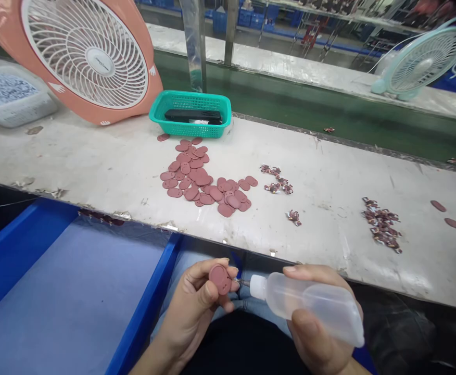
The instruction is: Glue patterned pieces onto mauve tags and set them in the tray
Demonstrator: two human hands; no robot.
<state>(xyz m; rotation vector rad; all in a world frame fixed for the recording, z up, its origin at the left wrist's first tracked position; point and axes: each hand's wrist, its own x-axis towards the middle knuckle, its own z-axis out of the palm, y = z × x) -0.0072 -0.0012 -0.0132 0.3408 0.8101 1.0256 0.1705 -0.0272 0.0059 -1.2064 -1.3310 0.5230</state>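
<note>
Between the thumb and fingers of my left hand (194, 307) is a reddish-brown oval disc (219, 279) with small holes, held up off the bench over my lap. My right hand (317, 323) grips a translucent squeeze bottle (309, 304) lying sideways in the palm. Its white cap (257, 286) carries a thin nozzle (243, 282) that points left, its tip close to the disc's right edge. Whether the tip touches the disc I cannot tell. On the bench beyond lies a loose pile of similar oval discs (200, 177).
Small dark figurine-like pieces lie at the centre (278, 183) and right (382, 224) of the bench (321, 229). Behind the discs stands a green basket (191, 130) holding a dark object. An orange fan (150, 96), a white tub (25, 112) and a blue drawer-like bin (146, 304) sit left.
</note>
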